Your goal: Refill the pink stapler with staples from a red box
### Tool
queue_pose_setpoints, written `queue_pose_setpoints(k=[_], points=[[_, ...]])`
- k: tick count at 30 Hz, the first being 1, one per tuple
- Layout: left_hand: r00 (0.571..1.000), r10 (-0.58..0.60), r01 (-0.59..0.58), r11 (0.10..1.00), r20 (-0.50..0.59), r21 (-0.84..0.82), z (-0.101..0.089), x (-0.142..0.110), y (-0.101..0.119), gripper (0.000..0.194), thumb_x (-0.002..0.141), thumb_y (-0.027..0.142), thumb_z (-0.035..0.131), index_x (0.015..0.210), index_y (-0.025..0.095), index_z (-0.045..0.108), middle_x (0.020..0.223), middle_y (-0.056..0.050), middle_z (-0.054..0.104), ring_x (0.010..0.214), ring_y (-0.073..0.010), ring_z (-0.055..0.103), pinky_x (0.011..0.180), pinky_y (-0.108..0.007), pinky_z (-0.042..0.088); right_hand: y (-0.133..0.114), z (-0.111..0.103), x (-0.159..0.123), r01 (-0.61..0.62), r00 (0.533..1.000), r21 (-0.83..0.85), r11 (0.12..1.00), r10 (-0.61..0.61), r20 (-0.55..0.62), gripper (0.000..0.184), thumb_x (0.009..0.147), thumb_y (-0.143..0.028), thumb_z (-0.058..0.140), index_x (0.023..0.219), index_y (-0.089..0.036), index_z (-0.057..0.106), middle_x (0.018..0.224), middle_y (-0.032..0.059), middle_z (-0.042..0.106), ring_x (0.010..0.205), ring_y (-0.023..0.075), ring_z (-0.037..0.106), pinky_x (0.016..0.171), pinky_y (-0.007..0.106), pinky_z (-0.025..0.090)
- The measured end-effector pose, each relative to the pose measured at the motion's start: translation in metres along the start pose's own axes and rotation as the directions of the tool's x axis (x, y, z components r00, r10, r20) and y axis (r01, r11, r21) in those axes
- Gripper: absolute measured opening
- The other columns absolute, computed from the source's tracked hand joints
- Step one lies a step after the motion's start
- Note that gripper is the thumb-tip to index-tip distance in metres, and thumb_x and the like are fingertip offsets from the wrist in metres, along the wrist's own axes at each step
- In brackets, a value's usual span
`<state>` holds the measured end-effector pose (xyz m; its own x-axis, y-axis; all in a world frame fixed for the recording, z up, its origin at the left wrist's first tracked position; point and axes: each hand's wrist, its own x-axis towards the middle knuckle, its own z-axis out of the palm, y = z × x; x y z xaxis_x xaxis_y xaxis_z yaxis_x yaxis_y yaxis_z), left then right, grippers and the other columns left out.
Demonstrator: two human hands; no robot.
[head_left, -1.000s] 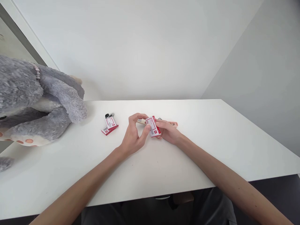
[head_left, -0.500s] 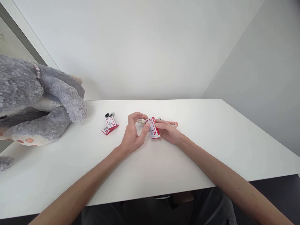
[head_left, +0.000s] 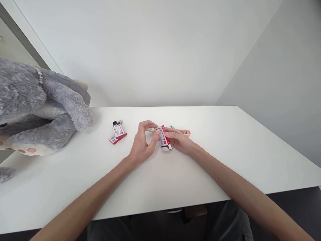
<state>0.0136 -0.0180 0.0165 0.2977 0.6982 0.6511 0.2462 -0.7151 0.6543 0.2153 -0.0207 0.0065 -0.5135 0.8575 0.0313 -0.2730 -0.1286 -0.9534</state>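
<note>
Between my two hands is a small red and white cardboard box (head_left: 162, 136), held just above the middle of the white table (head_left: 160, 180). The end of the box facing me is open and shows a dark inside. My left hand (head_left: 144, 140) pinches its left side, thumb on the printed face. From the right, my right hand (head_left: 182, 140) grips the red edge with its fingers. Behind the hands lie a pale, thin object (head_left: 150, 130), partly hidden by the left fingers, and an orange-pink printed case (head_left: 185, 132), partly covered by the right hand.
Two more red and white boxes (head_left: 118, 131) lie overlapped to the left, with a black and grey item (head_left: 117, 123) behind them. A big grey plush toy (head_left: 55, 107) fills the table's left end. A white wall (head_left: 150, 53) stands behind the table.
The box has tilted slightly in my hands, and its near end now shows a dark opening. Both hands have barely shifted and keep their grip.
</note>
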Motion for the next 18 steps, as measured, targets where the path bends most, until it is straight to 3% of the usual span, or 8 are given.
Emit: queue_pose_setpoints(k=[5,11,18], points=[[0.999,0.036,-0.035,0.998,-0.018,0.054,0.001,-0.001,-0.001,0.022,0.105,0.033,0.055,0.123,0.024,0.047,0.113,-0.007,0.064,0.108,-0.0208,0.065,0.095,-0.042,0.055,0.004,-0.002,0.002,0.015,0.999,-0.080,0.997,-0.019,-0.049,0.037,0.091,-0.051,0.073,0.116,-0.025,0.071,0.080,-0.0008,0.060,0.062,0.0130,0.050,0.054,0.026,0.044],[0.989,0.138,-0.134,0.988,-0.054,0.074,0.002,0.002,-0.001,0.017,0.105,0.029,0.054,0.120,0.024,0.048,0.117,-0.009,0.058,0.110,-0.0214,0.061,0.094,-0.043,0.054,0.003,0.002,0.000,0.091,0.988,-0.325,0.941,-0.127,-0.091,0.038,0.091,-0.051,0.072,0.121,-0.027,0.072,0.086,-0.0001,0.065,0.062,0.0125,0.050,0.054,0.027,0.041],[0.987,0.157,-0.155,0.985,-0.022,0.078,0.002,0.002,-0.003,0.018,0.105,0.025,0.052,0.122,0.024,0.046,0.121,-0.010,0.056,0.116,-0.0219,0.058,0.099,-0.044,0.051,0.003,0.013,-0.005,0.185,0.957,-0.694,0.696,-0.289,-0.035,0.025,0.089,-0.041,0.076,0.110,-0.026,0.076,0.075,-0.0035,0.058,0.055,0.0106,0.043,0.056,0.028,0.037]])
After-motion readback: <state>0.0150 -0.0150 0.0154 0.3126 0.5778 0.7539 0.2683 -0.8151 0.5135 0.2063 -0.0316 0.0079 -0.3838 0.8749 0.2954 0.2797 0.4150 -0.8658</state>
